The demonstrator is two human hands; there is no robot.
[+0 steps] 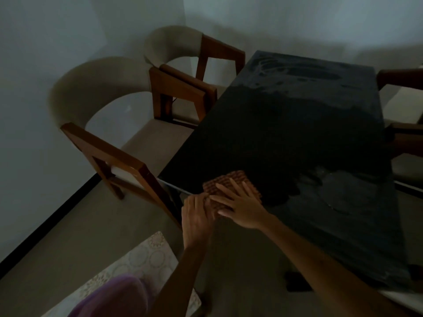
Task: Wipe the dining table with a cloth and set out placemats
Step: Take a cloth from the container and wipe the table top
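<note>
low in the frame's centre, our right hand [238,208] presses flat, fingers spread, on the brown waffle cloth [225,187] at the dark table's [297,133] near-left corner; our left hand [197,213] grips its edge. we judge the cloth could slide off that corner, leaving wet streaks.

One dark counter [297,133]. One brown woven cloth [229,186] at its near left corner, under two hands: left [196,216] and right [240,207]. Two chairs along the left edge, near [109,133] and far [194,65]. One patterned floor mat [142,259].
</note>
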